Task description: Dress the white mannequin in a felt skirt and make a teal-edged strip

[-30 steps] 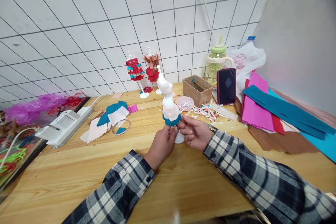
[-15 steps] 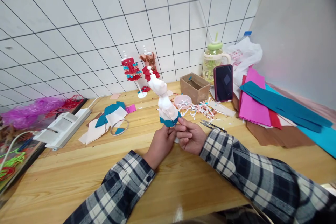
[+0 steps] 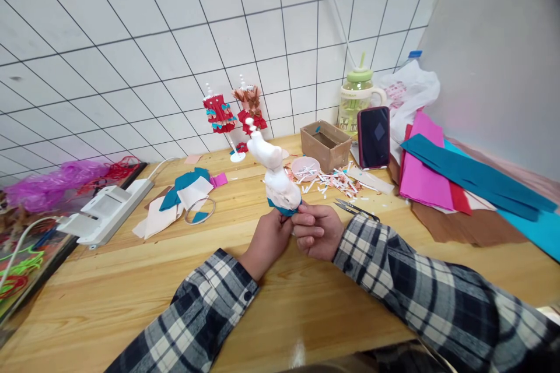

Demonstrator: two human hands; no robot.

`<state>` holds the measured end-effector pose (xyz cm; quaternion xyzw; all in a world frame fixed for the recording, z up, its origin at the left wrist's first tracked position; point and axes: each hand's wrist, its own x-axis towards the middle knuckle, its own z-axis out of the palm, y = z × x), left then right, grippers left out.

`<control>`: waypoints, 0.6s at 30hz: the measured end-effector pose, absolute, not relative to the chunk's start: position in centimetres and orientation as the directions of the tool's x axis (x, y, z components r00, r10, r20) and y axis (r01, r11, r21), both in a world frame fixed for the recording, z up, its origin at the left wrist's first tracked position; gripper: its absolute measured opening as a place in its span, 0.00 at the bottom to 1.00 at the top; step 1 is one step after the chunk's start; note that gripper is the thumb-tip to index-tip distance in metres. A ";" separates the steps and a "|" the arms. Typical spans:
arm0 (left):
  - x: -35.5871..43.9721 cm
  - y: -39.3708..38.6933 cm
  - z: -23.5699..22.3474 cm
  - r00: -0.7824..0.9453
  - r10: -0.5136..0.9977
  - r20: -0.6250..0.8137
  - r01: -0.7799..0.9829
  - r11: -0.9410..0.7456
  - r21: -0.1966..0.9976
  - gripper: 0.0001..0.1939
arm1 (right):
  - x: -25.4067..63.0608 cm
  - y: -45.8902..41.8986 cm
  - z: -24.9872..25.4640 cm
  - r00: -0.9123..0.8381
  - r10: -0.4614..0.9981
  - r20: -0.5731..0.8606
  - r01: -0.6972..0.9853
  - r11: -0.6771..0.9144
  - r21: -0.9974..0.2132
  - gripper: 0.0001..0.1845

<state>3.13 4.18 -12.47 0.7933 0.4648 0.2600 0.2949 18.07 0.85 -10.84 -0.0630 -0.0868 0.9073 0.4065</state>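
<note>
Over wooden table (image 3: 262, 315): white mannequin (image 3: 275, 169), long axis tilted away and leftward, neck far, hips near. Gripped from below by left hand (image 3: 266, 246), exact hold hidden; pinched by right hand (image 3: 319, 233) at right edge of teal hem (image 3: 280, 209). Just beyond both, about equally near either.

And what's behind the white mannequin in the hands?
Behind the white mannequin, a brown-and-red dressed mannequin shows its neck and most of its outfit. Its stand can't be seen; the white one covers it.
</note>
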 end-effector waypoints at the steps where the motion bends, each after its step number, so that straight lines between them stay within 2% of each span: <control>1: 3.2 4.2 -12.4 0.438 0.889 0.132 0.577 -0.391 0.717 0.08 | 18.0 0.8 -10.8 -0.644 0.764 -0.036 -0.744 -0.637 -0.201 0.11; 6: 3.3 4.2 -11.8 0.467 0.877 0.114 0.554 -0.391 0.735 0.13 | 18.0 0.4 -10.5 -0.599 0.801 0.016 -0.793 -0.590 -0.153 0.11; 11: 3.3 4.2 -12.0 0.478 0.869 0.130 0.552 -0.412 0.725 0.10 | 17.7 0.2 -10.2 -0.572 0.820 -0.013 -0.811 -0.569 -0.138 0.17; 16: 3.0 4.1 -12.3 0.493 0.860 0.129 0.570 -0.432 0.699 0.05 | 17.3 0.0 -10.3 -0.599 0.799 -0.053 -0.783 -0.599 -0.170 0.13; 18: 2.9 4.2 -12.5 0.522 0.844 0.126 0.574 -0.456 0.680 0.06 | 17.3 0.0 -10.5 -0.625 0.779 -0.043 -0.760 -0.621 -0.190 0.11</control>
